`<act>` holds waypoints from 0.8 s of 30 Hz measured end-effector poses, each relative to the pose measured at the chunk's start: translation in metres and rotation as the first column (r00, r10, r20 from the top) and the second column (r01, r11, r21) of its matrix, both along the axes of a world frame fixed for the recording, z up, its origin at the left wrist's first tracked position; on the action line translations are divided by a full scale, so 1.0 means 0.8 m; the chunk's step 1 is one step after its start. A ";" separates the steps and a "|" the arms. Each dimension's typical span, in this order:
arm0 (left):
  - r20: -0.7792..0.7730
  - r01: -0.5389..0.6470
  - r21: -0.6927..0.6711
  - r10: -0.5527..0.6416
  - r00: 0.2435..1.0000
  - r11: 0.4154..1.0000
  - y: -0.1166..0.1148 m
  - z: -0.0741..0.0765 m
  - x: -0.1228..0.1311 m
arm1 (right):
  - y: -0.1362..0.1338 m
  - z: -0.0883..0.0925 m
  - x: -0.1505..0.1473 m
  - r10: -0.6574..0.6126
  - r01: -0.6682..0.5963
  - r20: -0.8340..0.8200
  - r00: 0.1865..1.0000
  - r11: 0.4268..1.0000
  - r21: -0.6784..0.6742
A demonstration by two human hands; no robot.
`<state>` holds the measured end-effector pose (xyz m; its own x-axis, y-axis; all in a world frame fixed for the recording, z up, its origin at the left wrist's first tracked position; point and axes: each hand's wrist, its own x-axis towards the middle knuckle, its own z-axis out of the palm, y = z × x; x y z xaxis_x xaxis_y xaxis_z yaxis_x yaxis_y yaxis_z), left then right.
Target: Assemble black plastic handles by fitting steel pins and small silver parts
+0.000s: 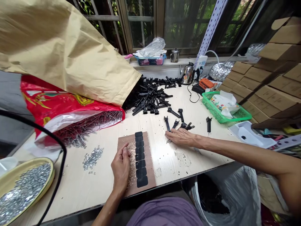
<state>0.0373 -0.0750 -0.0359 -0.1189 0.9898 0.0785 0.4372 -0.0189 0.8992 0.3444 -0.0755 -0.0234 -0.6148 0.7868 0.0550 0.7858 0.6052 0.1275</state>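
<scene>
My left hand (121, 166) rests at the left part of a brown board (150, 169), fingers curled in; whatever they may hold is hidden. Beside it on the board runs a column of black rounded-square pieces (141, 164), with small pale grains scattered around them. My right hand (182, 137) is low over the table, fingers bent down and closed among several black plastic handle-like parts (166, 123). A thin metal tip pokes out under its fingertips; what they grip is mostly covered. Another black part with a metal pin (208, 124) lies to the right.
A heap of black parts (152, 100) spills from a tan sack (94, 62). Metal pins fill a red bag (89, 125). Small silver pieces (92, 158) lie left, near a yellow bowl (50, 172). Right are a green basket (211, 114), a kettle (187, 73) and stacked cartons (270, 97).
</scene>
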 end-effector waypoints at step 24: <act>-0.079 0.058 -0.009 -0.058 0.995 0.998 0.004 -0.005 0.002 | -0.173 0.140 0.115 -0.563 0.450 -0.826 0.026 0.744 -0.493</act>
